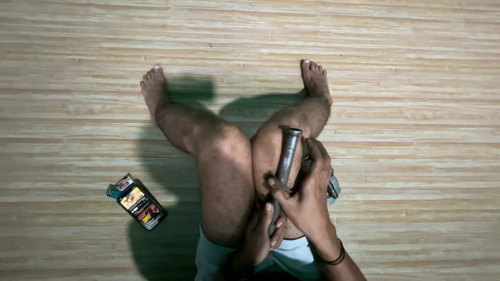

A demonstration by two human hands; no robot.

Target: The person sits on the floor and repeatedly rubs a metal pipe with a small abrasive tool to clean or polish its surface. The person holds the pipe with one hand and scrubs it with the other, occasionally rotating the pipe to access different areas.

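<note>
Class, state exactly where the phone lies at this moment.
In the head view, the phone lies screen-up on the floor at lower left, beside the person's left leg, with a small packet touching its upper end.

One grey metal pipe (pixel 285 166) is held by two hands, the left hand (pixel 260 234) and the right hand (pixel 307 195). One phone (pixel 141 204) and one small packet (pixel 120 186) are seen on the floor (pixel 416 78), and two bare feet are counted.

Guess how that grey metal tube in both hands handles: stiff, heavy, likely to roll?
The grey metal tube looks straight and rigid, so probably stiff. It seems thick-walled metal, likely heavy for its size; the left hand and right hand both grip it. Its round body would probably roll on the wooden floor.
</note>
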